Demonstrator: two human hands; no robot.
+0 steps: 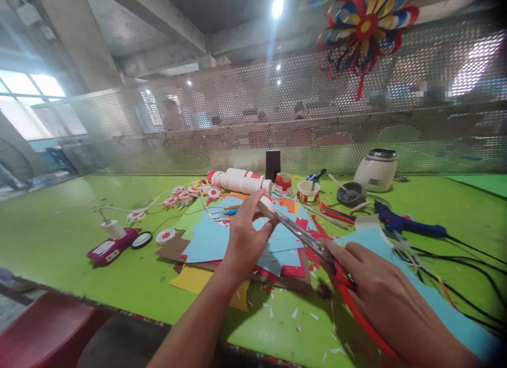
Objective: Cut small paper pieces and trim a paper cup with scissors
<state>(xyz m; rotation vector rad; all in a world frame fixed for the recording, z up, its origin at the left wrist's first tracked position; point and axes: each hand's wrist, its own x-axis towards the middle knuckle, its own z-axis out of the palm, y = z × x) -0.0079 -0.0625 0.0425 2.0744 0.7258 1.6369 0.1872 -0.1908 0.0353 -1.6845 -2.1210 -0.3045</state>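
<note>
Head view: two bare hands are seen above a green table [51,215], raised over a pile of coloured paper
Left hand [246,233]: a small white piece [266,204] is pinched between its thumb and fingers, so the fingers are closed on it rather than spread
White piece: held up at the left fingertips, near the middle of the scene, above the blue paper [209,245]; its long axis is slanted from far left to near right, roughly in line with the blades
Scissors [303,233]: pointed toward the far left, with the tip set at the near right end of the white piece; whether the piece is touched or only overlapped cannot be told, and the blades are seen lying together or nearly so
Right hand [382,283]: the red scissor handles are gripped, the fingers curled round them; the loops are partly hidden
Nearer hand: the piece is met directly by the left fingers, while the right hand is kept apart from it by the blades' length
Piece's look: pale, narrow and rounded, smooth-faced; finer markings are too blurred to be read
Paper side: a red-and-white disc [165,236] is seen to the left, a blue glue gun [412,224] to the right
</note>
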